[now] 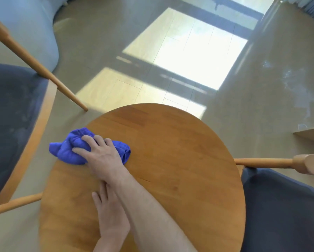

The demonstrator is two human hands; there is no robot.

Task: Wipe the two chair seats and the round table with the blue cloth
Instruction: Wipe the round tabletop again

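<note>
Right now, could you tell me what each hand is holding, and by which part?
The right hand presses the bunched blue cloth on the round table, fingers gripping its middle. The left hand lies flat, holding nothing.

1 round table (170, 142) center; 2 chairs: one (12, 115) at 9 o'clock, one (279, 206) at 4 o'clock; 1 blue cloth (69, 150); 2 hands: right hand (101, 157), left hand (110, 215).

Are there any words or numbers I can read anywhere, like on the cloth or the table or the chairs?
None: no words, numbers, labels or signs show anywhere.
Blue cloth, under the right hand: plain, no tag in view.
Round table, where the left hand rests: bare wood grain.
Left chair seat and right chair seat: plain dark fabric.
</note>
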